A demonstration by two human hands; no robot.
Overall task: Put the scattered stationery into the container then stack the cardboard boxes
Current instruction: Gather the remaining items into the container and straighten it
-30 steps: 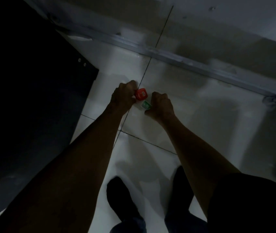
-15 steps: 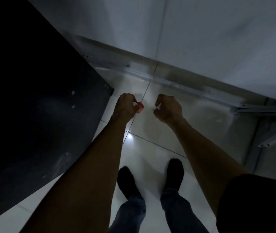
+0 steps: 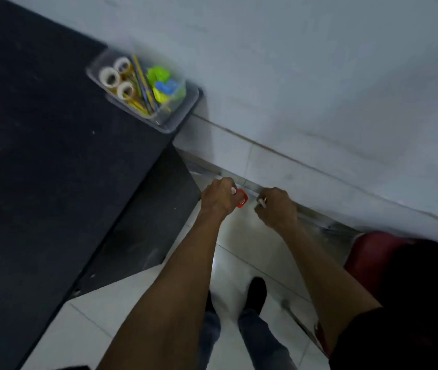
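Observation:
My left hand (image 3: 219, 197) is closed around a small red stationery piece (image 3: 241, 198), which pokes out past the fingers. My right hand (image 3: 276, 209) is closed on a small whitish item (image 3: 261, 202) of which only a tip shows. Both hands hang over the floor, below and to the right of the table corner. A clear plastic container (image 3: 175, 113) sits on the corner of the dark table (image 3: 39, 156), against the wall. It holds three tape rolls (image 3: 117, 78), pencils and green and blue pieces. No cardboard boxes are in view.
A pale wall (image 3: 319, 76) runs along the far side with a metal rail at its foot. The floor is white tile (image 3: 239, 249). A dark red object (image 3: 367, 252) stands at the right. My feet (image 3: 256, 289) are below the hands.
The view has risen: the table top and the container have come into sight. Both hands have lifted from the floor and stay closed on their small items.

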